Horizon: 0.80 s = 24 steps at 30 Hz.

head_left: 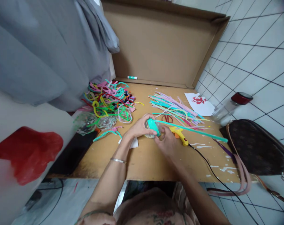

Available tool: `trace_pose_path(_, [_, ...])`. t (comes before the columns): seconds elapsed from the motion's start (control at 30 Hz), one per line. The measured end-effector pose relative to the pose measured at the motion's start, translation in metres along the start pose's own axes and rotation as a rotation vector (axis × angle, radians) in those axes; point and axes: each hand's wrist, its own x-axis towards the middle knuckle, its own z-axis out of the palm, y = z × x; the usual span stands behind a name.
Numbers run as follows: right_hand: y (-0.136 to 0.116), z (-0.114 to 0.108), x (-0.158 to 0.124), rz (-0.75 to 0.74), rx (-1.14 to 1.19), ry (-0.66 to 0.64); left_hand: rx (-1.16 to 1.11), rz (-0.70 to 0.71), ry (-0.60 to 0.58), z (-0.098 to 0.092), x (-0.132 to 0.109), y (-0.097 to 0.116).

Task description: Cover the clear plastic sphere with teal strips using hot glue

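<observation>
Before me I note a tan table (142, 165), front edge darkened toward the left, white smears along its right side. At its back stands a brown cardboard panel (160, 43) with folded rims, shaded at lower left. To my right: white tiled wall (245, 56), dark grout lines. To my left: grey cloth (52, 50) hanging in folds, white surface (6, 122) below with red patch (34, 150). Floor (69, 201) pale; light soft.

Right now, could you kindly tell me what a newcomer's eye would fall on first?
Probably the tangled heap of bright, fuzzy strips at the back left of the table. Next, the turquoise-banded clear object in the left fingers, near the table's middle. Then the yellow glue gun, right of it.
</observation>
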Motion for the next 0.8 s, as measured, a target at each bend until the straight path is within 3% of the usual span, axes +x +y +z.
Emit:
trace_pose_path(0.3, [0.006,0.002,0.004,0.070,0.050,0.000,0.107,-0.050,0.018,0.004,0.005,-0.002])
trace_pose_path(0.8, [0.014,0.007,0.004,0.026,0.396,-0.031,-0.041,-0.190,0.121,0.001,0.007,-0.013])
